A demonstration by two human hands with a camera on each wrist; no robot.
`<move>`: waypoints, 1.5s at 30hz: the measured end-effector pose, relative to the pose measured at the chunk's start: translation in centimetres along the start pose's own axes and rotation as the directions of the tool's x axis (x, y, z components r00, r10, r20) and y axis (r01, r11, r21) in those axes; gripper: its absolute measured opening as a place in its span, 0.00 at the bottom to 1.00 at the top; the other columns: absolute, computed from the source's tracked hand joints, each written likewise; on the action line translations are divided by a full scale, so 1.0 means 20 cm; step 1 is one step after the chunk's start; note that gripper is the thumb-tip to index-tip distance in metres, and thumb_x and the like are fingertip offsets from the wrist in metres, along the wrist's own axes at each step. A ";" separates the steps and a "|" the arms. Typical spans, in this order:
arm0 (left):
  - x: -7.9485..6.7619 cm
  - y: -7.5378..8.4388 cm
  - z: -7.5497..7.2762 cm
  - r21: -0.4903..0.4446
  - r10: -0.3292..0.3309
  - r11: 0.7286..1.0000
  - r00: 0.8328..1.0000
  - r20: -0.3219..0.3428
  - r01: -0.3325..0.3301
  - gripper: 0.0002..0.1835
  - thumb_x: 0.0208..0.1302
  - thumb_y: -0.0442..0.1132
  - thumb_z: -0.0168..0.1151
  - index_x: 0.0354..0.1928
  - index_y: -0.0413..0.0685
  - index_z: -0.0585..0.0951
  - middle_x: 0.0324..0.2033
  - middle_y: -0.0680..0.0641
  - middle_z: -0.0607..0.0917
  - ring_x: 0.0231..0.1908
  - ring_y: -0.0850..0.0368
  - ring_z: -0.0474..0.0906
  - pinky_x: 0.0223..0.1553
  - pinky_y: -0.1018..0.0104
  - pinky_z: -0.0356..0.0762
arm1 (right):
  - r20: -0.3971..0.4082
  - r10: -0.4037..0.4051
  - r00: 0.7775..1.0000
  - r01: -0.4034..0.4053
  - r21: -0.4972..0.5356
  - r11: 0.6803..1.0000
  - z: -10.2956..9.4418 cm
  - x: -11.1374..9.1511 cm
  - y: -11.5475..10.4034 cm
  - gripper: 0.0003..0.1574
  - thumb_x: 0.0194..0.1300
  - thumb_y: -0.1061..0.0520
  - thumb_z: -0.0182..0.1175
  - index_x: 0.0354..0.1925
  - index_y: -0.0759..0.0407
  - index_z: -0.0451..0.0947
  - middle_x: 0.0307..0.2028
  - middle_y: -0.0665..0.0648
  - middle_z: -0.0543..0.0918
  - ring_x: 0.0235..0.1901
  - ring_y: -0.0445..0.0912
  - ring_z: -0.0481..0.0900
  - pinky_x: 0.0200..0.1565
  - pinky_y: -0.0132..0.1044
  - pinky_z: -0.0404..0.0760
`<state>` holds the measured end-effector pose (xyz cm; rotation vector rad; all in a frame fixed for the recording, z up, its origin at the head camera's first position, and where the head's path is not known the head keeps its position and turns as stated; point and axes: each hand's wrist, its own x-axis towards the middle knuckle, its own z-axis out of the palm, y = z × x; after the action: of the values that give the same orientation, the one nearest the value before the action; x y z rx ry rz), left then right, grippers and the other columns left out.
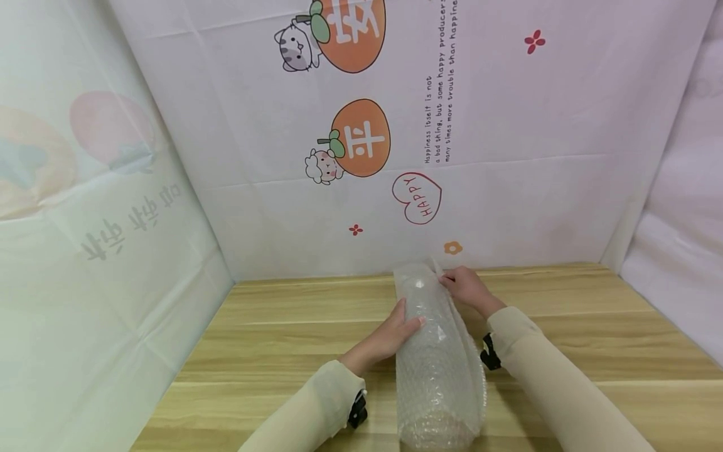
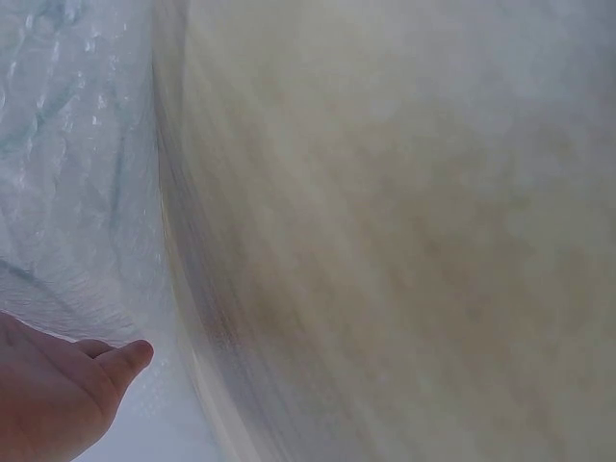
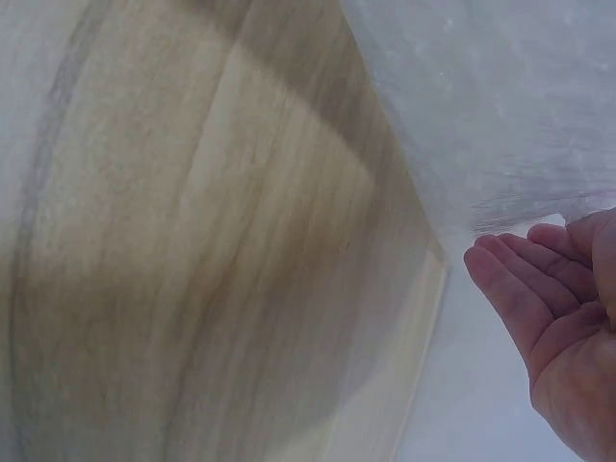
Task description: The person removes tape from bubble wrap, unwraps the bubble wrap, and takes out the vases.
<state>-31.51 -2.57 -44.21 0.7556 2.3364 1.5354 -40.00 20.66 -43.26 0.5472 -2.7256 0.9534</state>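
A roll of clear bubble wrap (image 1: 435, 351) lies lengthwise on the wooden table, pointing from the near edge to the back wall. My left hand (image 1: 390, 333) rests against its left side, thumb on top and the fingers partly hidden. At the far right end, my right hand (image 1: 465, 287) pinches the sheet's loose edge between thumb and fingers. In the right wrist view the other fingers of this hand (image 3: 558, 298) lie loosely bent below the bubble wrap (image 3: 481, 96). The left wrist view has the left thumb (image 2: 125, 361) against the bubble wrap (image 2: 77, 192).
Wood-grain tabletop (image 1: 282, 339) extends on both sides of the roll. A white printed cloth (image 1: 508, 188) hangs behind the table, close to the roll's far end. More white cloth (image 1: 113, 314) hangs at the left, and also at the right.
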 end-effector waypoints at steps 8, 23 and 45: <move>0.00 0.02 0.00 0.002 -0.032 0.999 0.999 -0.023 0.032 0.46 0.71 0.54 0.46 0.75 0.34 0.37 0.74 0.35 0.45 0.72 0.45 0.44 0.69 0.49 0.47 | -0.008 0.013 1.000 -0.013 -0.012 1.000 0.01 0.02 0.00 0.28 0.71 0.61 0.55 0.13 0.54 0.62 0.11 0.47 0.57 0.13 0.41 0.55 0.19 0.36 0.61; 0.00 0.02 0.00 0.003 -0.023 1.000 1.000 -0.017 0.023 0.46 0.72 0.57 0.45 0.75 0.36 0.37 0.74 0.37 0.44 0.72 0.47 0.42 0.69 0.50 0.45 | -0.016 0.071 0.997 -0.070 0.050 0.996 -0.02 0.01 0.01 0.23 0.71 0.60 0.53 0.17 0.59 0.74 0.12 0.49 0.68 0.14 0.42 0.65 0.20 0.35 0.67; 0.00 0.01 0.00 -0.032 -0.038 0.999 0.999 -0.027 0.037 0.47 0.71 0.57 0.47 0.75 0.37 0.37 0.74 0.36 0.47 0.71 0.47 0.47 0.69 0.51 0.48 | 0.070 0.114 0.991 -0.121 0.113 0.986 -0.09 -0.09 -0.01 0.26 0.74 0.52 0.51 0.19 0.62 0.73 0.11 0.48 0.60 0.13 0.42 0.56 0.20 0.37 0.62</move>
<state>-31.33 -2.48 -44.05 0.6839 2.3263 1.5731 -38.19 22.20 -42.34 0.4479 -2.7986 1.1493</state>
